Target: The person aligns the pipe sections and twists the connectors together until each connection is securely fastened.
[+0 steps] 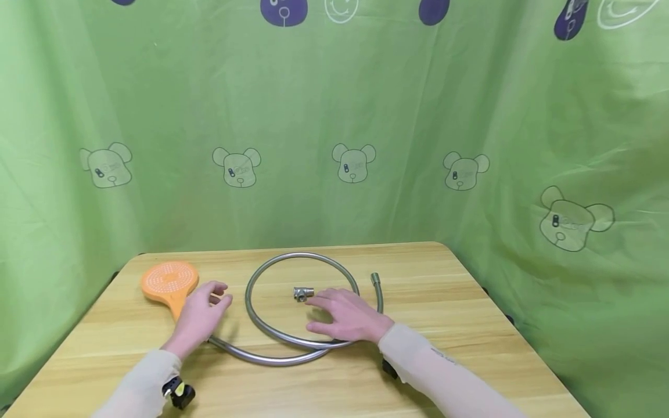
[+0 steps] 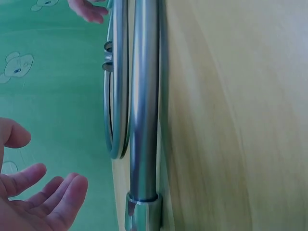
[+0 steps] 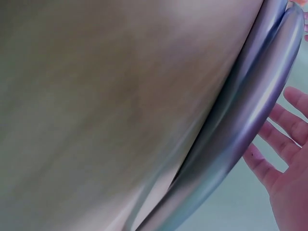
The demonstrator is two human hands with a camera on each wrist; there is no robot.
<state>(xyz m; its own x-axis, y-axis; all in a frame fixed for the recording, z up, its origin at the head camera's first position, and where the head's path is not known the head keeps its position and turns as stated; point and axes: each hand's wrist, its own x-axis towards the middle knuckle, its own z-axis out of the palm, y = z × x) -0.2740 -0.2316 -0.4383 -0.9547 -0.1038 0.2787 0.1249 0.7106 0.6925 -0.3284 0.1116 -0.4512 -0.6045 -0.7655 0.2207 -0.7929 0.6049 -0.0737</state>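
An orange shower head (image 1: 169, 280) lies on the left of the table, its handle partly hidden by my left hand (image 1: 201, 313). That hand hovers beside the handle, fingers loosely bent and nothing between them. From near the handle a silver shower hose (image 1: 272, 361) runs right and loops once; its free end fitting (image 1: 374, 278) lies at the right. Inside the loop is a small metal tee valve (image 1: 302, 294). My right hand (image 1: 345, 315) is spread over the loop's right side, fingertips close to the valve. The left wrist view shows the hose's collar (image 2: 143, 211) near my left hand.
The wooden table (image 1: 444, 371) ends at a back edge close to a green curtain (image 1: 292, 104) printed with bear faces, which also hangs along both sides. A black wrist camera (image 1: 180, 395) is strapped on the left sleeve.
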